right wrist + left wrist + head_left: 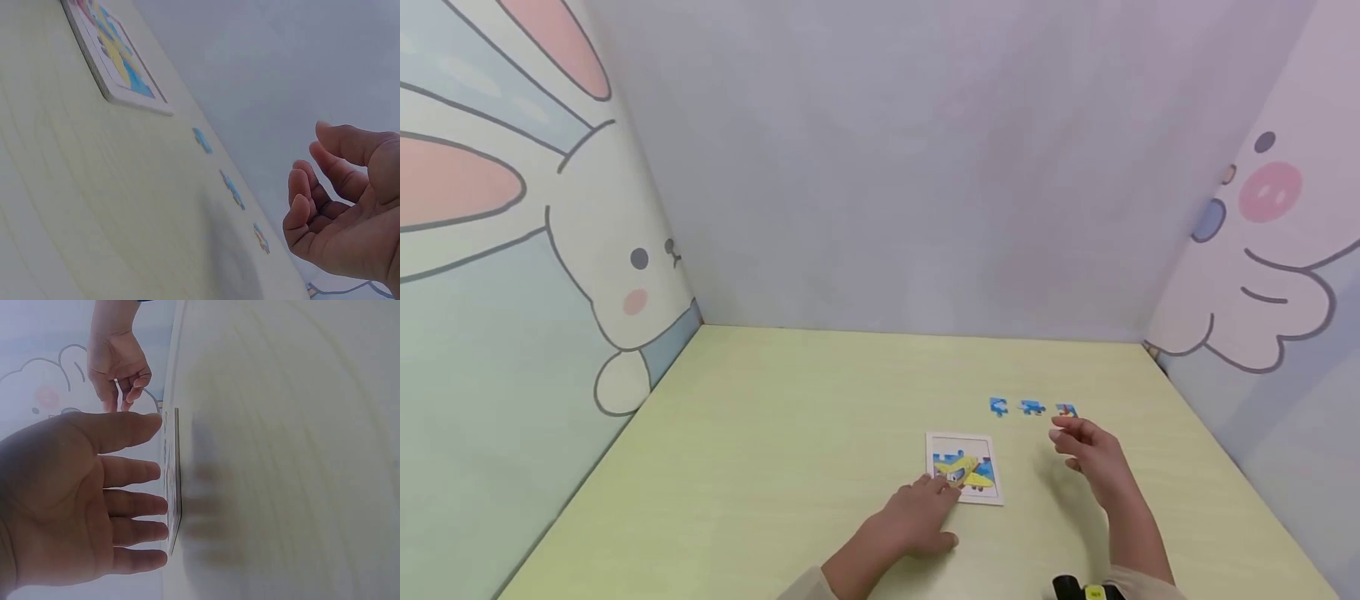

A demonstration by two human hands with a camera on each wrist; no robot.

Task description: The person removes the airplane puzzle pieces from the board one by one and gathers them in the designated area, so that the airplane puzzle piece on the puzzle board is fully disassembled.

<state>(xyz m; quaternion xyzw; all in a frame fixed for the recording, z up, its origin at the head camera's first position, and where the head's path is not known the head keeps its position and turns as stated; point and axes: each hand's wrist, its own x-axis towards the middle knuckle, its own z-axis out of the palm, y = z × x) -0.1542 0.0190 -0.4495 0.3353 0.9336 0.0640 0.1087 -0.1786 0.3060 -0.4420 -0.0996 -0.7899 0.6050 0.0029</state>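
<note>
A white-framed jigsaw board [997,492] with a yellow airplane picture lies on the table, its picture partly filled with blue and yellow pieces. My left hand [917,517] reaches over its lower left edge, with straight, spread fingers [134,501] at the board in the left wrist view; firm contact is hard to make out. My right hand [1099,462] hovers above the table, fingers loosely bent and nothing between them. Just beyond its fingertips is a blue-and-red jigsaw piece [1065,409]. To that piece's left lie a blue piece [1032,407] and another blue piece [997,406].
The pale yellow-green table [737,450] meets a plain greyish back wall [880,183]. Side panels stand at both edges, a rabbit drawing [602,217] on the left and a pink-nosed animal drawing [1247,250] on the right.
</note>
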